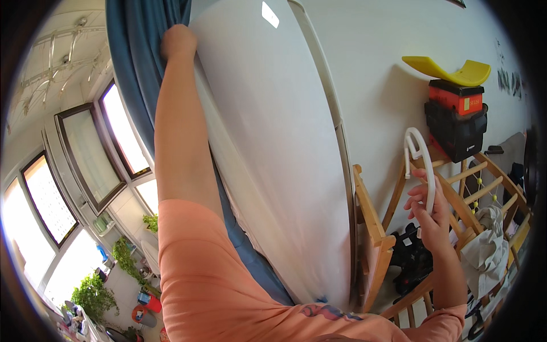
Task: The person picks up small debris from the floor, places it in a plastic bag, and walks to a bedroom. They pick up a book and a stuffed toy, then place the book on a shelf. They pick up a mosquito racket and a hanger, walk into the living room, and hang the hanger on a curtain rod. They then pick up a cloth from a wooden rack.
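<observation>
My left hand is raised high at the end of a straight arm, its fingers closed on a blue curtain. The fingertips are blurred against the cloth. Just right of that hand rises a tall, rounded white floor-standing air conditioner. My right hand holds a curved white plastic piece, apparently a clothes hanger. Its loop stands above the fingers, near a wooden climbing frame.
A yellow curved board tops an orange box and a black case. Grey cloth drapes over wooden rungs. A wooden panel stands beside the air conditioner. At left are an open window, a ceiling drying rack and plants.
</observation>
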Motion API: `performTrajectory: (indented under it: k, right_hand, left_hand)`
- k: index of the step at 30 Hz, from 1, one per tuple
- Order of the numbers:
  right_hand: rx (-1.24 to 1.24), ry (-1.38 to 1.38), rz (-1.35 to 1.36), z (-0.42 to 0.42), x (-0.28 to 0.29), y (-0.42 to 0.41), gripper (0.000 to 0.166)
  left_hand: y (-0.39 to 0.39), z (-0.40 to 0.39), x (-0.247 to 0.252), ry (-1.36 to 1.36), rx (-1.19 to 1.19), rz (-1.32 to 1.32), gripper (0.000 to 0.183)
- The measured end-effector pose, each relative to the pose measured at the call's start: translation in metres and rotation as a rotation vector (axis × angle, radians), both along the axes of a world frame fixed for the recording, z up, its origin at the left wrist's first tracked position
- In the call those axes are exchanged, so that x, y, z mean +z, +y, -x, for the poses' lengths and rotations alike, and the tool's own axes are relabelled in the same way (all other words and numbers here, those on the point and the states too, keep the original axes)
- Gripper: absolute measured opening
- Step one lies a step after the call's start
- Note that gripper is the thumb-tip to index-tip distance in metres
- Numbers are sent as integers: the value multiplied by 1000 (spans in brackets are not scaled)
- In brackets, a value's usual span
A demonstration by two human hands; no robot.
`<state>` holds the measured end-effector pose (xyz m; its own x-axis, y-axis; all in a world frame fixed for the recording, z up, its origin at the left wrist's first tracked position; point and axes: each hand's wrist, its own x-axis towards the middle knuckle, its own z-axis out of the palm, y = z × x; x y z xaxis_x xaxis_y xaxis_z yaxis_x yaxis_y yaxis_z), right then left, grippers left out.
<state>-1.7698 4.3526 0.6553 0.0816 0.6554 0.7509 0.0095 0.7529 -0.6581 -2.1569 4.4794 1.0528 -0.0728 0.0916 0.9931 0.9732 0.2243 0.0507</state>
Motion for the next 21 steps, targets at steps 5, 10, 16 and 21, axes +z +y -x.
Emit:
performTrajectory:
  k: [5, 10, 16, 21]
  right_hand:
    - [-6, 112, -27, 5, -9, 21, 25]
    - [23, 209, -32, -2, -24, 32, 37]
    - [-15, 264, -27, -25, -38, 33, 38]
    - [-24, 271, 21, -28, -35, 39, 29]
  left_hand:
    - [-5, 1, -3, 53, 103, -12, 26]
    - [-4, 1, 1, 7, 114, 8, 25]
    - [-11, 24, -2, 21, -124, -73, 31]
    - [-10, 39, -16, 65, -39, -28, 45]
